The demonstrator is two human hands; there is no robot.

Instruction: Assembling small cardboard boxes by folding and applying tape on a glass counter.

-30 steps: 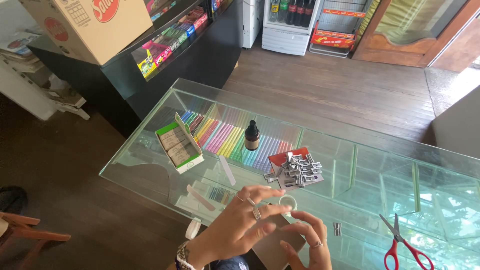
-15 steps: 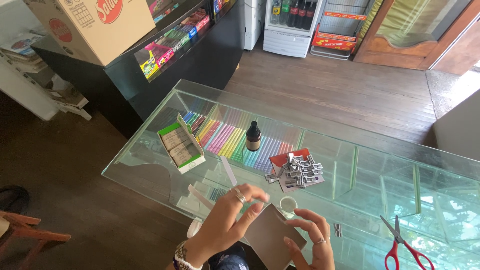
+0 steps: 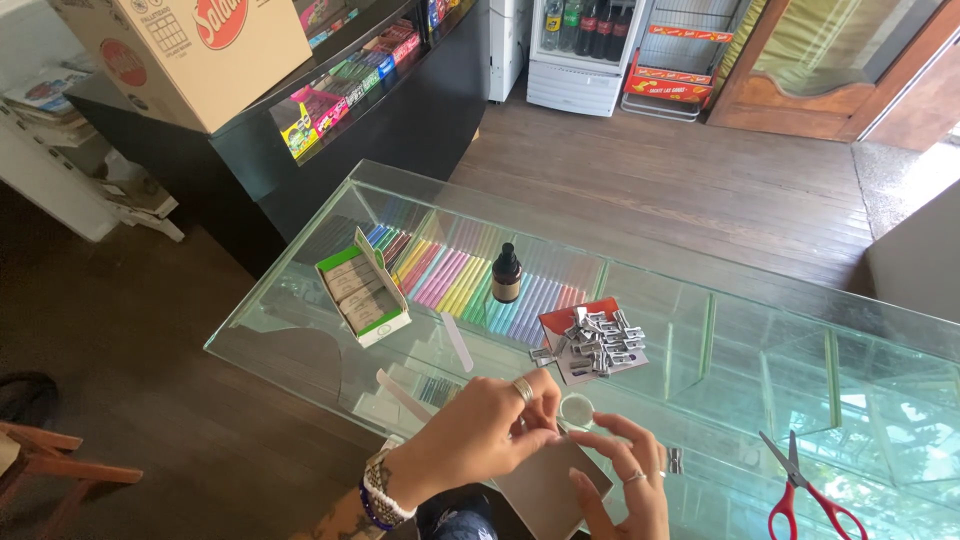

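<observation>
Both my hands meet at the near edge of a glass counter (image 3: 300,330). My left hand (image 3: 480,435), with a ring and wrist bracelets, pinches its fingertips together at the top edge of a grey-brown card (image 3: 545,490). A small clear ring-shaped roll (image 3: 577,408) lies just beside those fingertips. My right hand (image 3: 625,480) supports the card from the right, its fingers curled over it, with the index tip touching the roll. The card's lower part runs out of view.
On the glass stand an open green-and-white box (image 3: 362,290), a small dark bottle (image 3: 506,273), metal sharpeners piled on a red card (image 3: 595,340), two white strips (image 3: 457,342) and red scissors (image 3: 810,490). Coloured pens (image 3: 450,270) lie under the glass. A dark display counter (image 3: 400,110) stands behind.
The grey-brown card has come up between my hands. My left fingers, spread a second ago, have closed into a pinch at the card's edge by the clear roll.
</observation>
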